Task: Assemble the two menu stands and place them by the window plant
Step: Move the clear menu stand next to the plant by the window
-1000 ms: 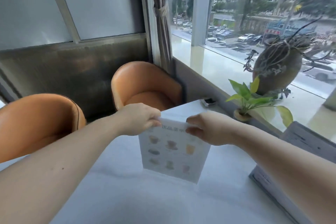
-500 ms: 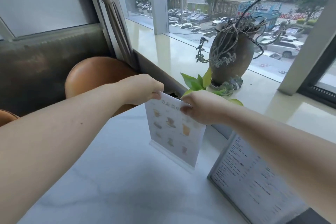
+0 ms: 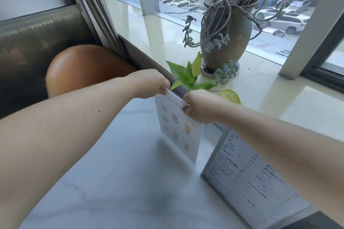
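left hand (image 3: 149,83) and right hand (image 3: 200,107) each pinch a top corner of the picture menu stand (image 3: 179,132), upright on the table (image 3: 130,182) just before the leafy window plant (image 3: 188,76), beside the text menu stand (image 3: 249,178).

a single head-worn wide-angle view looks forward and down along both forearms, from close above the near part of the desk (image 3: 130,182) toward its far edge by the window sill (image 3: 279,98). it faces the glass at a slant, the street outside in the upper part, an orange chair (image 3: 83,67) past the far left edge.
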